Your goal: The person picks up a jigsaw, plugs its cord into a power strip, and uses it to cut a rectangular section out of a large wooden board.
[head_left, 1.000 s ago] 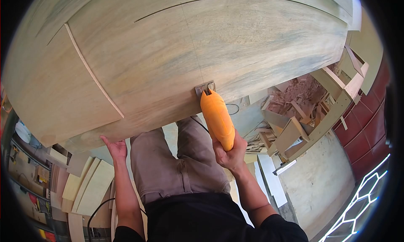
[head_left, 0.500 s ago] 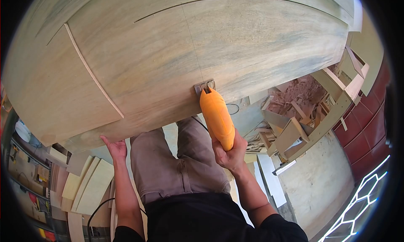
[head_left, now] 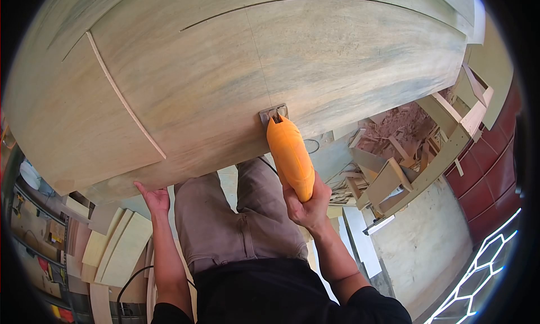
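A jigsaw (head_left: 291, 155) with an orange body lies across the near edge of a large plywood sheet (head_left: 197, 87). Its metal base plate (head_left: 273, 113) rests on the wood, at the lower end of a thin pencil line. The blade is hidden. My right hand (head_left: 308, 204) is wrapped round the rear of the jigsaw's body. Farther left, my left hand (head_left: 154, 199) holds the sheet's near edge, thumb on top and palm turned up; its other fingers are hidden beneath the wood.
A narrow slot (head_left: 126, 96) and a long curved cut (head_left: 270, 3) run through the sheet. Wooden frames (head_left: 394, 183) and offcuts stand at right. Leaning boards (head_left: 121, 248) and a tool shelf (head_left: 39, 256) are at left. A black cable (head_left: 130, 279) hangs below.
The jigsaw's base plate has crept slightly forward over the sheet, along the pencil line. My left hand has stayed in place at the edge.
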The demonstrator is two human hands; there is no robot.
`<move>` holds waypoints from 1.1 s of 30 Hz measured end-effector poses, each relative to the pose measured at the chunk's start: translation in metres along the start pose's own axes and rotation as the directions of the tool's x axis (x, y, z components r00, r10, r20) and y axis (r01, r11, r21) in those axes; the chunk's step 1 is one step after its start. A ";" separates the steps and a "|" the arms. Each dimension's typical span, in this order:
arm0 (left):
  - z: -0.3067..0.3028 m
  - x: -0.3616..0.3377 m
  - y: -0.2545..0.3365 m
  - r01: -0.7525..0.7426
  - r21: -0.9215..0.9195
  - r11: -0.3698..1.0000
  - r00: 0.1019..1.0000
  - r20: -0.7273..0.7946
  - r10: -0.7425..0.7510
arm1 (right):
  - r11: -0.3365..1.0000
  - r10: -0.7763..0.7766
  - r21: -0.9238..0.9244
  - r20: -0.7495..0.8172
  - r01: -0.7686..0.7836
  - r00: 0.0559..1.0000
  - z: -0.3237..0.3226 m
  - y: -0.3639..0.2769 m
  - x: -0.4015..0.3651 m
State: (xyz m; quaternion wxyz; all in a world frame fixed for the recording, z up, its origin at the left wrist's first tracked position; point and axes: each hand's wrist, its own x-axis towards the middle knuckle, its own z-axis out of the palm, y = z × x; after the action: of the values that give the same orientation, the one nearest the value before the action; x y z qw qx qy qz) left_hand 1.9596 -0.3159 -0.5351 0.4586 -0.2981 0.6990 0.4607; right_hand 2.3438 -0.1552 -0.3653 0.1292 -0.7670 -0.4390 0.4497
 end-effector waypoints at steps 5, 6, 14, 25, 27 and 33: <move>0.002 -0.001 0.000 0.003 0.001 1.000 1.000 -0.010 -0.003 | 1.000 -0.005 0.004 0.002 0.005 1.000 0.000 -0.001 0.003; 0.003 -0.001 0.000 0.005 0.002 1.000 1.000 -0.013 -0.005 | 1.000 -0.011 0.002 0.002 0.011 1.000 0.000 -0.001 0.003; 0.000 0.000 0.000 0.007 0.003 1.000 1.000 -0.009 -0.007 | 1.000 -0.024 0.012 -0.009 0.024 1.000 0.002 -0.003 0.006; 0.004 -0.003 0.000 0.015 -0.001 1.000 1.000 -0.026 -0.015 | 0.999 -0.033 -0.009 -0.007 0.033 0.999 0.001 -0.011 0.012; 0.005 -0.003 0.000 0.014 -0.002 1.000 0.999 -0.030 -0.014 | 0.999 -0.032 -0.017 0.000 0.032 0.999 0.001 -0.010 0.012; 0.003 -0.001 0.000 0.022 0.004 1.000 1.000 -0.015 -0.022 | 0.999 -0.044 -0.010 0.004 0.044 0.999 0.001 -0.015 0.016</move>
State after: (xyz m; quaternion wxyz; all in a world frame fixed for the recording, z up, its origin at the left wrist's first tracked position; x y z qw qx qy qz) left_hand 1.9608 -0.3130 -0.5344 0.4592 -0.3081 0.7000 0.4520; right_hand 2.3380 -0.1345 -0.3665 0.1345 -0.7568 -0.4584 0.4462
